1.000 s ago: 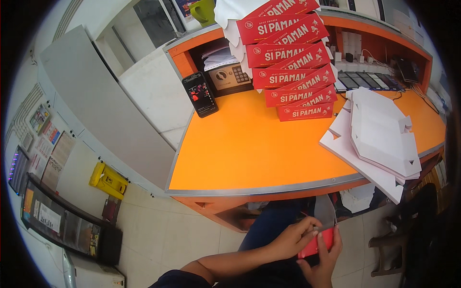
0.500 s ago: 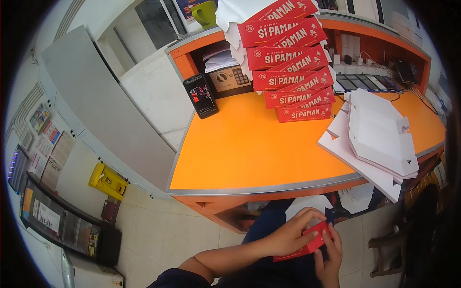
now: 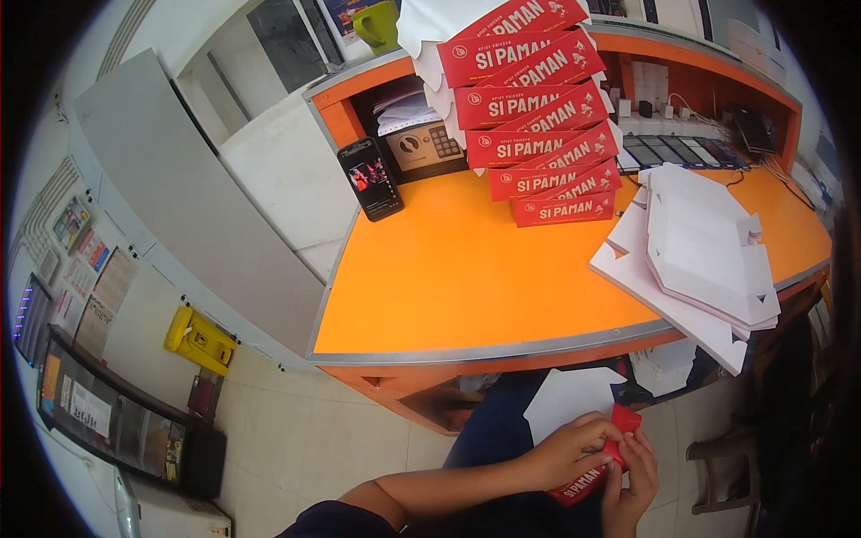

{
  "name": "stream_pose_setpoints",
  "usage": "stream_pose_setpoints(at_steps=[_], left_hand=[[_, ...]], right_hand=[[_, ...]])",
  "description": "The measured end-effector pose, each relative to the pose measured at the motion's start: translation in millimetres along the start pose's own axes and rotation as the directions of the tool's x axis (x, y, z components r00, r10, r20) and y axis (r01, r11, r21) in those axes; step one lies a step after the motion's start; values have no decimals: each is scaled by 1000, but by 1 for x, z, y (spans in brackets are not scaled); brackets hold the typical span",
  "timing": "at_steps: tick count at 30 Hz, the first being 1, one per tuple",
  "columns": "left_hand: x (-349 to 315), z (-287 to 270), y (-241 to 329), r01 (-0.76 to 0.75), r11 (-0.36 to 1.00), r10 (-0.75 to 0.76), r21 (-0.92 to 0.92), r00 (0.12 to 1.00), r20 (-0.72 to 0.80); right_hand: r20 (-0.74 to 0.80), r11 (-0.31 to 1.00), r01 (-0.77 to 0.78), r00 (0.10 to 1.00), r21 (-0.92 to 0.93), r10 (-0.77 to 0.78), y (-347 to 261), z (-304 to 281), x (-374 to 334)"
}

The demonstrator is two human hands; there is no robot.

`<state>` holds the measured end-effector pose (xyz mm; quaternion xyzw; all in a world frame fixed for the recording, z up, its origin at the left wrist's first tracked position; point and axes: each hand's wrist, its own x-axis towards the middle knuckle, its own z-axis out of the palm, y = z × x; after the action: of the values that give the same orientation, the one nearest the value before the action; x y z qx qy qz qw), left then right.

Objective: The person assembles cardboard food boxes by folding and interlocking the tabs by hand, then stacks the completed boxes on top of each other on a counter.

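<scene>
Over my lap I hold a red cardboard box, partly folded, with its white inner flap standing open towards the desk. Across its top lies my left hand, closed, fingers bent over a red edge. My right hand grips the right end, its fingertips close to those of my left hand. Both hands cover much of the box. On the orange desk beyond stands a tall, leaning stack of red folded boxes with white flaps sticking out.
Flat white cardboard blanks lie piled at the desk's right, overhanging its front edge. A lit phone leans upright before a small safe. Several phones lie in a row at the back right. A brown stool stands at the right.
The box has shifted right and turned in my hands, so more of its printed side and white flap show. Both hands moved right with it. The view shifted slightly.
</scene>
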<state>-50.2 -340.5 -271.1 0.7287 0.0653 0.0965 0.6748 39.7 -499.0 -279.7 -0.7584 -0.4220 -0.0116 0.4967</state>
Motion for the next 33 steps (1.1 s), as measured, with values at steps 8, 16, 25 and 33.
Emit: stream_pose_setpoints(at_steps=[8,16,25,33], left_hand=[[-4,7,-14,-195,950,214,244,975,-54],[6,13,3,-264,928,269,264,963,17],[-34,0,-29,-94,875,207,475,959,-192],[-64,-11,-61,291,875,-267,387,957,-115]], right_hand=[[25,999,-8,1000,32,7,4,-6,-3],[-8,996,64,998,59,-64,7,-21,1],[-224,864,-331,873,379,433,61,-16,-19],[-116,579,-380,758,721,642,92,19,-62]])
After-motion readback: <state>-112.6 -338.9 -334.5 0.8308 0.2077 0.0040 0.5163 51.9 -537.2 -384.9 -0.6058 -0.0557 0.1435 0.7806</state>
